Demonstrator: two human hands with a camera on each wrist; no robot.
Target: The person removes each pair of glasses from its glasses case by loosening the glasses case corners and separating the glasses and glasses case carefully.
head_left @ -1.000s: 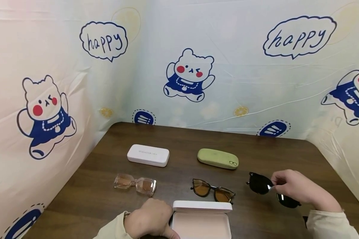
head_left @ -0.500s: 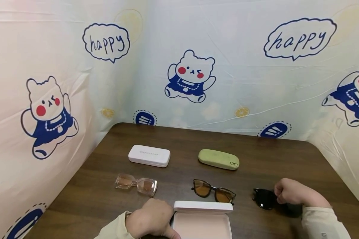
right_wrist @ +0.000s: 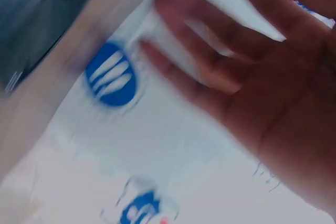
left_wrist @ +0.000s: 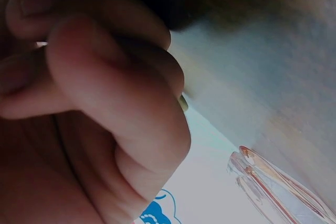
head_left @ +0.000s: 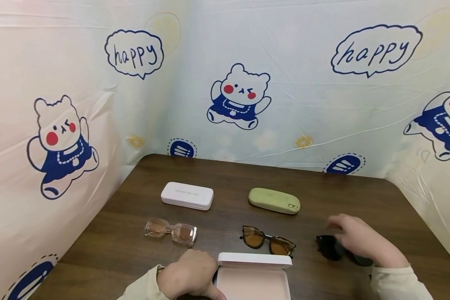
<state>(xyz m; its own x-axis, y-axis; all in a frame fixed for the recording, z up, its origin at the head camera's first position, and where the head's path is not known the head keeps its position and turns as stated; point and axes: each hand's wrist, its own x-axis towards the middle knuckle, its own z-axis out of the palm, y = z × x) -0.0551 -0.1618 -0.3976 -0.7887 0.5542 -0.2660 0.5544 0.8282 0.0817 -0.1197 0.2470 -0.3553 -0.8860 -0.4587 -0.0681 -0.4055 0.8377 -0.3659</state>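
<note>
My left hand (head_left: pixel 189 273) rests at the left side of an open white glasses case (head_left: pixel 253 283) with a pale pink lining. Its thumb lies at the case's left edge; in the left wrist view its fingers (left_wrist: pixel 142 103) are curled, with nothing visible in them. Black sunglasses (head_left: pixel 330 248) lie on the table at the right, partly covered by my right hand (head_left: pixel 360 237). That hand hovers just above them, and the right wrist view shows its fingers (right_wrist: pixel 210 61) spread, blurred and holding nothing. Brown-tinted glasses (head_left: pixel 266 240) lie just behind the open case.
Clear-framed glasses (head_left: pixel 171 231) lie on the left of the dark wooden table (head_left: pixel 225 175). Behind them is a closed white glasses case (head_left: pixel 187 196). A closed green glasses case (head_left: pixel 273 200) stands farther right. A printed cloth (head_left: pixel 285 83) encloses the table's back and sides.
My right hand has lowered the black sunglasses onto the table and let them go. It has then lifted slightly up and left, with its fingers straightening. The left hand stays in place.
</note>
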